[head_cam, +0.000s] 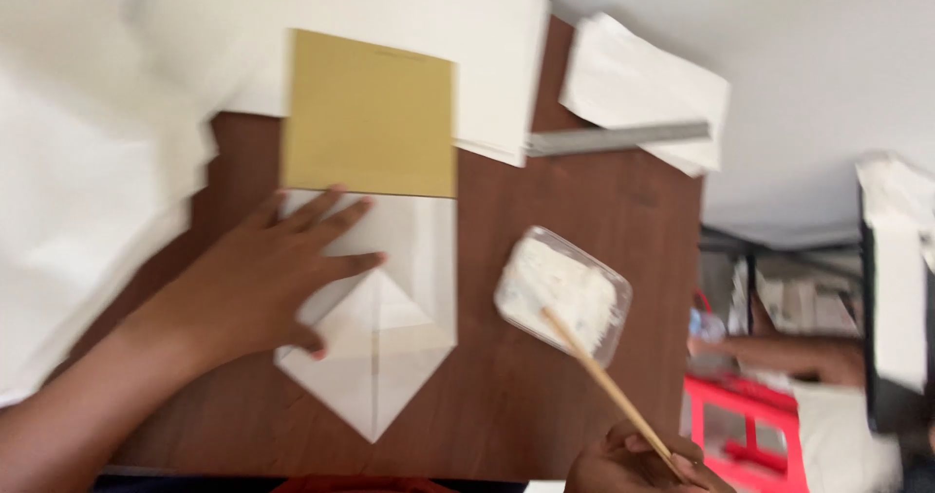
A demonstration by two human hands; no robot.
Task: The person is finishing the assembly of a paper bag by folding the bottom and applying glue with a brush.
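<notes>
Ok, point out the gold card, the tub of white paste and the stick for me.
gold card (pixel 370 113), head view, middle of its face
tub of white paste (pixel 563 293), head view, on the paste surface
stick (pixel 599 376), head view, mid-shaft

Left hand (pixel 268 284) flat, fingers spread, palm down, forearm reaching from the counter's near-left corner, right hand (pixel 633 464) curled closed at the near edge

A brown wooden table (pixel 584 210) stands on a pale grey floor (pixel 818 64), beside a red stool (pixel 740 425).

right hand (pixel 638 464) cut off at bottom edge, stick's (pixel 604 381) tip buried in paste, blurred frame
</notes>
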